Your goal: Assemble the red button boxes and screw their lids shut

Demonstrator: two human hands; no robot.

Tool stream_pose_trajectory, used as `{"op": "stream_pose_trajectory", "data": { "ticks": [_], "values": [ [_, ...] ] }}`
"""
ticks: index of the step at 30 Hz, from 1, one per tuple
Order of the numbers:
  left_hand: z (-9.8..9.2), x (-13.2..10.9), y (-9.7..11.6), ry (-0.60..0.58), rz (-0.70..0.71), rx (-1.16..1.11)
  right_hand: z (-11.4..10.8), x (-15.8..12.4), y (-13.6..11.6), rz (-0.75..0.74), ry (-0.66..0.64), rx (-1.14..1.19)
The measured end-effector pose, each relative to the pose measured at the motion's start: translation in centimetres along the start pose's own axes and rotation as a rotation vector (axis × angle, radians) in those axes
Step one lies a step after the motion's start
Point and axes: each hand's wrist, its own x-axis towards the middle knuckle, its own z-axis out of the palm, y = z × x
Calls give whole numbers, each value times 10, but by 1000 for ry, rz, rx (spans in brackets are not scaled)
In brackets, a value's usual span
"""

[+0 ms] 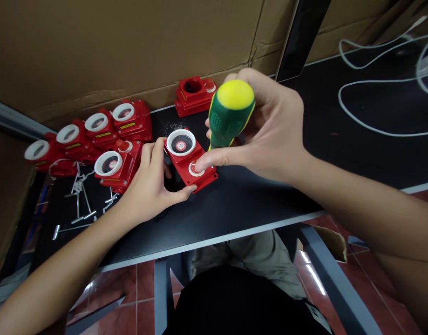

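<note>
A red housing with a white-rimmed round window sits tilted on the black tabletop in front of me. My left hand grips it from the left, with the thumb along its near edge. In my right hand is a screwdriver with a green and yellow handle, held above the housing's right side. The right thumb rests on the small round white-ringed part of the housing. The screwdriver's tip is hidden. Just left of my left hand lies another red housing with a white ring.
Several similar red housings line the back left of the black table. A red housing with an open round hole stands against the cardboard. Metal T-shaped pins with white cord lie at left. A white cable loops at right.
</note>
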Motion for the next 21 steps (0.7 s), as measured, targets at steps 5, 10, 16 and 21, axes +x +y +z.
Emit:
{"op": "stream_pose_trajectory", "data": {
  "ticks": [5, 10, 16, 21],
  "values": [
    [1, -1, -1, -4, -20, -47, 0, 1, 2, 46, 7, -28],
    [4, -1, -2, -12, -40, -97, -1, 4, -1, 77, -59, 31],
    [5, -1, -5, 26, 3, -73, -25, 17, -6, 145, -373, 84],
    [4, -1, -5, 9, 4, -44, -34, 20, -4, 121, -360, 74]
  ]
}}
